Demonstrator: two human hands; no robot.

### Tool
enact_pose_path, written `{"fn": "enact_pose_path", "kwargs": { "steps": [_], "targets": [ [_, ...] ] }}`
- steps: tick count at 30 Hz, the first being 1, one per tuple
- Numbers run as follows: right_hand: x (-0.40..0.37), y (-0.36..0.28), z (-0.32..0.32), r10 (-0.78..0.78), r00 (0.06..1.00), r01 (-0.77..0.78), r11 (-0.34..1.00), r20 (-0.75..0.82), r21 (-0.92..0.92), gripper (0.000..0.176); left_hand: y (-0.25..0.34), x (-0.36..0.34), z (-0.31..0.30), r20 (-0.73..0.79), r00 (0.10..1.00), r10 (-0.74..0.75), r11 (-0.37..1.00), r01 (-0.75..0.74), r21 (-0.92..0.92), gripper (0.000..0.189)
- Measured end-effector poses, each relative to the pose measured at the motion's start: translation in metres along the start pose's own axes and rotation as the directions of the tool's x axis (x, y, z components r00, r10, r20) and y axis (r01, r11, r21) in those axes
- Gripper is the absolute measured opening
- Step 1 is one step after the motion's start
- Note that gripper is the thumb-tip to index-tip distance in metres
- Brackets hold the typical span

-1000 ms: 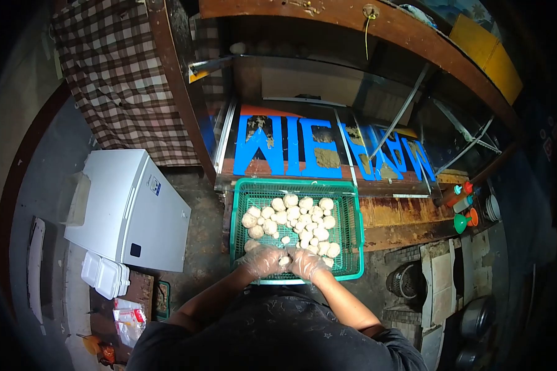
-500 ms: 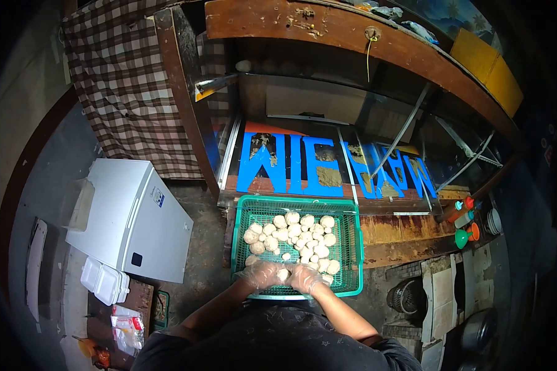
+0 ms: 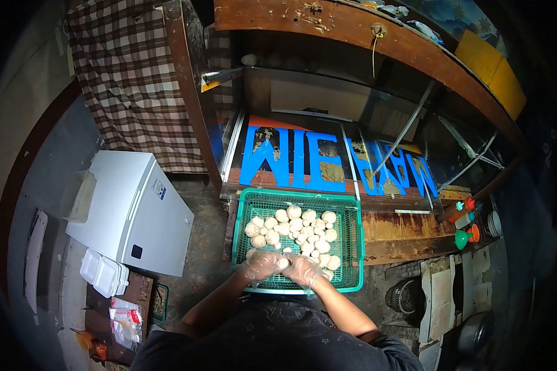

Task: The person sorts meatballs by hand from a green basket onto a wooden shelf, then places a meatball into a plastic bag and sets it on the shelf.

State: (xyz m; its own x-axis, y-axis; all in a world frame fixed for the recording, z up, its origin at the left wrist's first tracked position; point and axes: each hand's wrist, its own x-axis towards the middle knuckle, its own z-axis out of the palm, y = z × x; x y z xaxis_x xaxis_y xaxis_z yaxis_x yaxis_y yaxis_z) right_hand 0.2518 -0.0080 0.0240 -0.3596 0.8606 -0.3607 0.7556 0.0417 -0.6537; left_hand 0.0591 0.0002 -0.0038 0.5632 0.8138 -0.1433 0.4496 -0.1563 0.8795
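A green plastic basket holds several pale, round meatballs of large and small sizes. Over its near side, my left hand and my right hand meet, both in clear plastic gloves. Between their fingertips is one pale meatball, with the fingers of both hands closed about it. A small loose meatball lies just beyond the fingers. My hands cover part of the basket's near edge and some of the meatballs beside it.
A glass-fronted wooden stall with blue lettering stands ahead. To the left are a white chest freezer, foam boxes and plastic packets. Sauce bottles and a green funnel sit at the right.
The camera view has shifted slightly. Both hands, still together around a meatball, have moved a little forward over the basket.
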Motion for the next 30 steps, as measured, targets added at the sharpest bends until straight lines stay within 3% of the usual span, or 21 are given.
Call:
{"fn": "enact_pose_path", "kwargs": {
  "steps": [2,3,5,8,13,20,23,27,30],
  "targets": [
    [-0.006,-0.008,-0.007,-0.011,0.998,0.012,1.000,-0.062,0.012,0.048,0.000,0.000,-0.001,-0.038,0.999,-0.007,0.999,0.005,-0.043,0.034],
    [-0.006,-0.010,-0.010,-0.023,0.992,0.026,0.999,-0.127,0.023,0.049,-0.002,0.000,-0.003,-0.052,0.999,-0.005,0.983,-0.005,-0.186,0.034],
    [-0.005,-0.014,-0.019,0.027,0.998,-0.023,0.998,-0.052,0.063,0.051,-0.007,0.002,-0.008,-0.081,0.997,-0.006,0.890,-0.032,-0.454,0.035],
    [-0.004,-0.012,-0.022,-0.024,0.984,0.079,0.947,-0.177,0.312,0.051,0.015,0.000,-0.029,-0.069,0.998,0.003,0.826,-0.041,-0.563,0.039],
    [-0.015,-0.036,-0.045,-0.002,0.964,0.092,0.940,-0.264,0.328,0.053,0.040,-0.008,-0.047,-0.153,0.977,0.151,0.616,-0.214,-0.758,0.040],
    [-0.017,-0.058,-0.047,-0.079,0.913,0.338,0.696,-0.400,0.633,0.045,0.069,-0.018,-0.063,-0.277,0.947,0.160,0.622,-0.315,-0.717,0.044],
    [-0.026,-0.074,-0.051,-0.097,0.888,0.358,0.761,-0.450,0.541,0.044,0.067,-0.022,-0.062,-0.326,0.933,0.153,0.631,-0.346,-0.694,0.042],
    [-0.023,-0.075,-0.039,-0.170,0.838,0.456,0.739,-0.518,0.495,0.045,0.067,-0.031,-0.063,-0.339,0.936,0.096,0.691,-0.308,-0.654,0.040],
    [-0.018,-0.073,-0.026,-0.139,0.827,0.508,0.602,-0.545,0.616,0.044,0.061,-0.037,-0.060,-0.331,0.942,0.049,0.706,-0.267,-0.656,0.039]
  ]
}}
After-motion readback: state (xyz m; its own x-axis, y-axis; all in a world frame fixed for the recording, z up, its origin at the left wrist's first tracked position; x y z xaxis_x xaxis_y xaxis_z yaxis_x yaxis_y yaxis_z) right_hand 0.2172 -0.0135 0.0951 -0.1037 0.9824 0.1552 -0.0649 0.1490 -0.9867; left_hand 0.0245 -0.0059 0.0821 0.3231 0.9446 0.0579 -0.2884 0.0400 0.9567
